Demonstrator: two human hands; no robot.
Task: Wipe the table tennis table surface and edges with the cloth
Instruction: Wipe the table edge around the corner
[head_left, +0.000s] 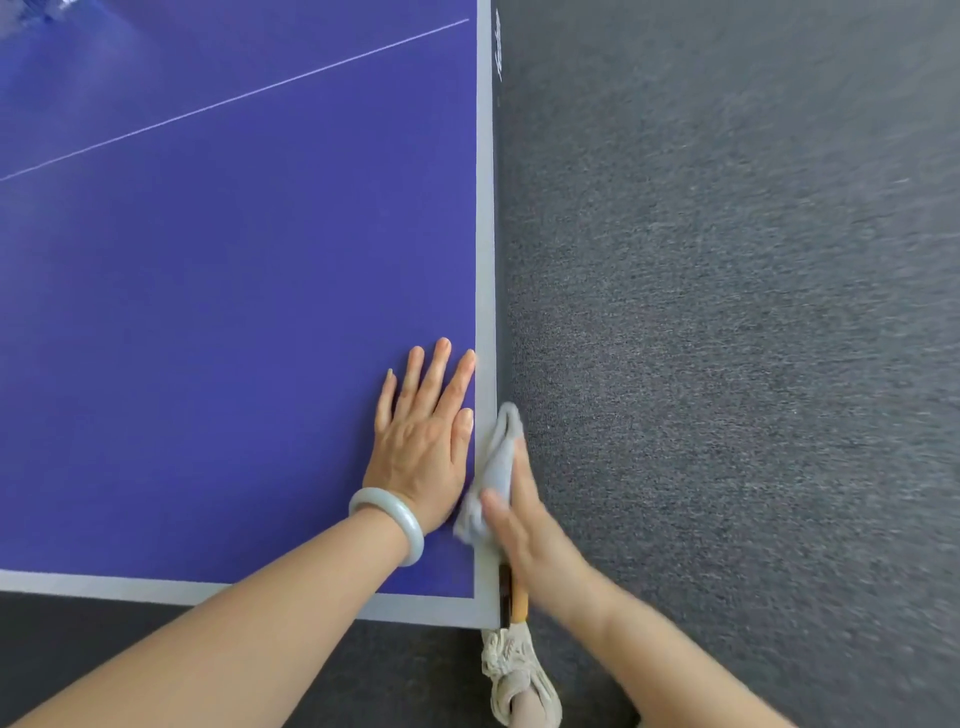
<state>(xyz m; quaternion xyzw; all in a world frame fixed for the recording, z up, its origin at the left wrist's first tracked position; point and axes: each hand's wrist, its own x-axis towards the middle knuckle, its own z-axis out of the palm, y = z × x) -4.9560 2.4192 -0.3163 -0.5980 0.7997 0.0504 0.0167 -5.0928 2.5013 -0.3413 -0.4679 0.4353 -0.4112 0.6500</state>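
- Left hand (423, 431) lies palm down on the table (234, 312), fingers straight and slightly spread, grasping nothing; a pale bangle (389, 522) sits on its wrist.
- Right hand (524, 525) is just to the right of the left hand, over the table's side edge; it holds the cloth (496, 457), thumb pressing on top; its other fingers are mostly hidden or blurred, so the full grip cannot be read.
- Cloth is pale grey and bunched; it lies between the two hands, on the grey border (485, 260) and over the rim; one end pokes out ahead of the right fingertips; a fold trails back beside the left wrist.
- Handling, judged: the cloth is light, soft and limp; it moulds to the rim but can slip loose if pinched by a corner; better taken as a wad under thumb and fingers, covering top strip and side face together.
- Table judged stiff and smooth; the cloth should slide easily; the left hand probably steadies the person.
- Behind the right wrist: the table corner; below it a shoe (519, 675) on dark carpet (727, 312).
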